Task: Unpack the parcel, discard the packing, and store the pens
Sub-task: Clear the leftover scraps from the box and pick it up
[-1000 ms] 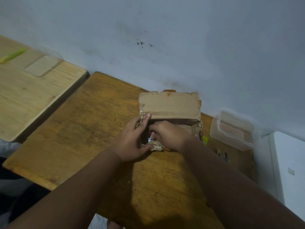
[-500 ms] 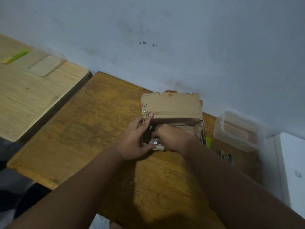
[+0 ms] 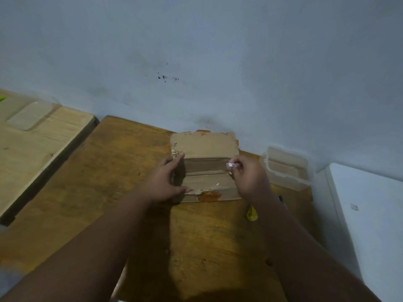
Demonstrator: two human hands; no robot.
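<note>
- Cardboard parcel (image 3: 207, 171): brown, worn, with orange staining at its near and far edges. It sits on the far part of the dark wooden table (image 3: 130, 182), close to the wall. Its far flap stands raised; its top panels lie nearly flat, with a seam running across the middle.
- Tape scrap (image 3: 230, 165): a small white, shiny piece at the parcel's right edge, pinched at the fingertips of the right hand.
- Right hand (image 3: 248, 177): at the parcel's right side, thumb and forefinger closed together on the tape scrap, the other fingers curled in.
- Left hand (image 3: 165, 182): on the parcel's left side, fingers spread wide, forefinger reaching to the far left corner and thumb lying along the near left edge. It braces the box; whether it grips anything cannot be told.
- Dark wooden table: scuffed brown top, bearing the parcel and both forearms above it.
- Yellow item (image 3: 251, 213): small, on the table near the right forearm, just short of the parcel's near right corner; too partly hidden to identify.
- Clear plastic container (image 3: 285, 168): rectangular, open, on the table's far right corner, just beside the right hand.
- Pale wooden table (image 3: 32, 153): to the left, set against the dark one, with a clear lid-like piece (image 3: 28, 115) lying on it.
- White surface (image 3: 370, 214): to the right of the dark table.
- Wall (image 3: 196, 51): pale blue-grey, with a few dark specks above the parcel.
</note>
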